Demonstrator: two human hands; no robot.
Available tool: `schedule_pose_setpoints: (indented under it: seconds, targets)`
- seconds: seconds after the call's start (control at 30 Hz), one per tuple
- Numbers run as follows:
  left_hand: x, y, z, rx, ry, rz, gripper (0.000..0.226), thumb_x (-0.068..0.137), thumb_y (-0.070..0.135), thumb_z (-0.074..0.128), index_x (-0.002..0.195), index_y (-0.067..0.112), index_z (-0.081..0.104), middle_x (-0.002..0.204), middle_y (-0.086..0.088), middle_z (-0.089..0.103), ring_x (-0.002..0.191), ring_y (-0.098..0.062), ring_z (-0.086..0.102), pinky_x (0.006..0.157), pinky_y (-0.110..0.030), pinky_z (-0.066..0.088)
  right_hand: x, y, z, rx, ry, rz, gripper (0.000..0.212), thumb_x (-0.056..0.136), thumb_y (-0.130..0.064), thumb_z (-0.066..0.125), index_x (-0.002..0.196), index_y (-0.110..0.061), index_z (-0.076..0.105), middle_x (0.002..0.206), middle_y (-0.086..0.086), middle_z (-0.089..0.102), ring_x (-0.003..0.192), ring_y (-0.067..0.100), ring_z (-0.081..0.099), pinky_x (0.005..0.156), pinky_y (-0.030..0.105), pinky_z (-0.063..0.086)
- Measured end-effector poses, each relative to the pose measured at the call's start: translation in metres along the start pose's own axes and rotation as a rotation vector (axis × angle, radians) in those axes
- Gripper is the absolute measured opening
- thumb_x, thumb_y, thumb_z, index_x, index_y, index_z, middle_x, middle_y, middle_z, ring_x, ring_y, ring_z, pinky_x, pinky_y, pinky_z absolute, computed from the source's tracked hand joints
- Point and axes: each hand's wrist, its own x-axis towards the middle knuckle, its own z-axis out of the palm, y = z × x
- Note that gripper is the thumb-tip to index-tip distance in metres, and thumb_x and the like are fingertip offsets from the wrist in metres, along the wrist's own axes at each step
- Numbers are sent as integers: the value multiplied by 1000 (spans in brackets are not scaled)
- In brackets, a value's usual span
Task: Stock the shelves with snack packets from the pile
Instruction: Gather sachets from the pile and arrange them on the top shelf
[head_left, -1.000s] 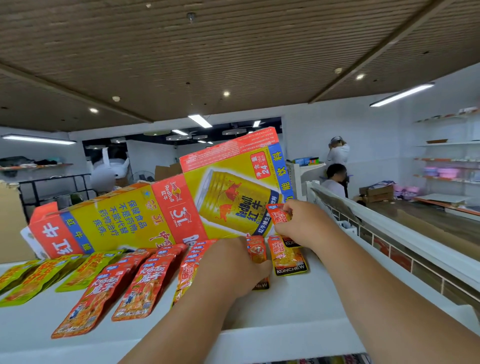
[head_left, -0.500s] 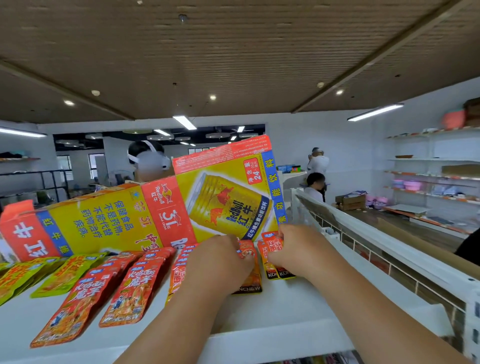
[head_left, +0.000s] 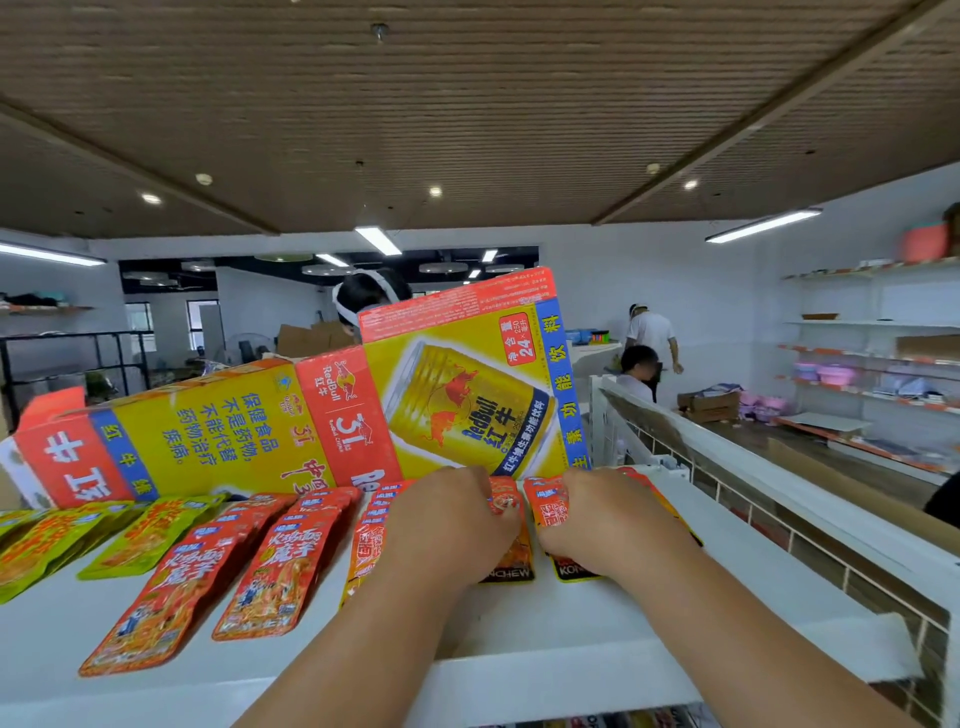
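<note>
Red-orange snack packets (head_left: 270, 571) lie flat in overlapping rows on the white shelf (head_left: 597, 618), tops toward 1 o'clock. Green snack packets (head_left: 140, 535) lie at their 9 o'clock. At 3 o'clock, the left KONCHEW packet (head_left: 511, 567) and the right KONCHEW packet (head_left: 571, 569) lie side by side, black-footed.

Carton (head_left: 457, 410) reads "RedBull", "24"; snack packet (head_left: 510, 571) shows "NCHEW"

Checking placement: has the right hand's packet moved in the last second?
Yes, downward. The packet overlapped the front of the drink box; now it is below the box's lower edge.
</note>
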Motion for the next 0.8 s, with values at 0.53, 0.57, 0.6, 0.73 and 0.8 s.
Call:
schedule_pose_setpoints:
  seconds: [0.53,0.57,0.6,0.73,0.8]
  targets:
    - [0,0,0,-15,3,21,37,89,57,56,105,26,68,97,2,68,96,-20,62,78,-31,50,-5,1,-12,-10,39,-12,42,84,-63,57,98,-24,58,95,1,59,82,23,53,67,32,42]
    - [1,1,0,-23,5,27,36,89,56,56,105,26,68,98,3,68,96,-20,62,76,-31,49,-6,1,-13,-11,66,-15,40,85,-62,56,96,-23,57,93,1,58,81,23,54,66,32,42]
    - [1,0,0,-34,3,30,35,89,55,56,106,27,68,100,4,68,96,-19,62,75,-30,47,-6,2,-13,-7,86,-20,39,87,-61,55,94,-23,55,91,0,57,80,23,55,64,32,42]
    - [1,0,1,-65,0,59,33,88,52,55,110,33,69,108,6,69,99,-17,62,74,-29,44,-8,2,-16,13,65,-45,29,86,-53,57,88,-24,53,87,-1,55,80,23,59,63,32,44]
    - [0,-1,1,-68,-20,100,33,88,50,54,113,36,69,107,5,68,101,-18,63,78,-29,47,-10,2,-16,18,19,-61,28,82,-53,59,86,-26,53,88,-2,56,83,23,59,66,33,46]
